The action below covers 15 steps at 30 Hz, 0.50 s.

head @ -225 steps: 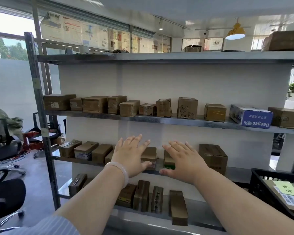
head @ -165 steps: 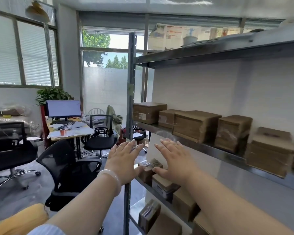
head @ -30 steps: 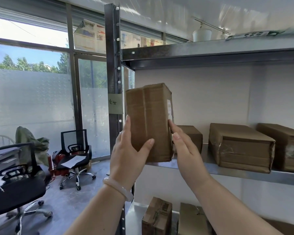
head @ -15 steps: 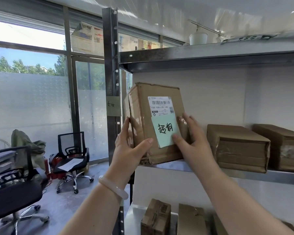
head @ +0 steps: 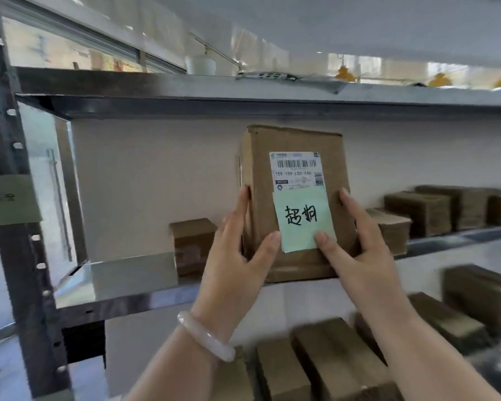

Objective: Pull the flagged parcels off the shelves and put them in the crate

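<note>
Holding the flagged parcel (head: 261, 198) upright before the shelf (head: 128, 279)

The shelf stood behind. The parcel hung in front of it, long axis vertical, squarely between the left hand (head: 235, 256) and the right hand (head: 362, 250). Each had a curled grip on a lower side edge, thumbs pressing the front, the right one on the green note (head: 302, 221). No crate showed.

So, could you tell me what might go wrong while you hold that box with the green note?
The right hand pins the green note by one lower corner; its lower edge looks loose and may peel off. With the left hand, it grips only the lower half of the box, which could tip.
</note>
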Each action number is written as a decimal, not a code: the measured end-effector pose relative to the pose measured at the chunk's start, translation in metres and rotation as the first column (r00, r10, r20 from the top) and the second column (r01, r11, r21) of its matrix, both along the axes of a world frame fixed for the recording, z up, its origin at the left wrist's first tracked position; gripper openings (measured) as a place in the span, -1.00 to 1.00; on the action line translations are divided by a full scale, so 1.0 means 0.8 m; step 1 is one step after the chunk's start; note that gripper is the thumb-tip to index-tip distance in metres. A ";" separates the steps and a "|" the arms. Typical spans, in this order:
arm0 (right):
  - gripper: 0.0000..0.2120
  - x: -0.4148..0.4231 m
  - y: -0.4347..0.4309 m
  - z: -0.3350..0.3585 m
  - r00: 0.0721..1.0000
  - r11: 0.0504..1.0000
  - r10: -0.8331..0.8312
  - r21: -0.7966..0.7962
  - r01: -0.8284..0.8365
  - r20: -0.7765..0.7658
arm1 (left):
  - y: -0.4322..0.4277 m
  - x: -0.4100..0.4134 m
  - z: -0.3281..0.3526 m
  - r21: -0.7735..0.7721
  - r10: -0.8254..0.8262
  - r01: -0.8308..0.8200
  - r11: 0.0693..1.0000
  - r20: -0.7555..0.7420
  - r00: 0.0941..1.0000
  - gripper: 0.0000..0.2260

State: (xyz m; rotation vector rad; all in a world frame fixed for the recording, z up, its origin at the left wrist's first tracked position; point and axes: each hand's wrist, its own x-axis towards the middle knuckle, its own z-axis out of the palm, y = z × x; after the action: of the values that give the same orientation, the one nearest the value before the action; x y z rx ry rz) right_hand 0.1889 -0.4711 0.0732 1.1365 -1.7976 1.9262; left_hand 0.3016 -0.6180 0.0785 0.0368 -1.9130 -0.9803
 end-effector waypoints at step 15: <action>-0.43 -0.018 0.344 -0.092 0.666 0.675 -0.737 0.066 0.735 0.116 | 0.306 -0.203 -0.080 -0.086 -0.677 0.707 0.702 0.228 0.700 -0.41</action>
State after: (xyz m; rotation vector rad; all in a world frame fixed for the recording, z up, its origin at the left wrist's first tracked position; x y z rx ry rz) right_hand 0.1746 -0.1959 -0.0002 0.1680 -1.9145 1.4888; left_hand 0.1395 -0.3732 0.0144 -0.7896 -2.2175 -1.3320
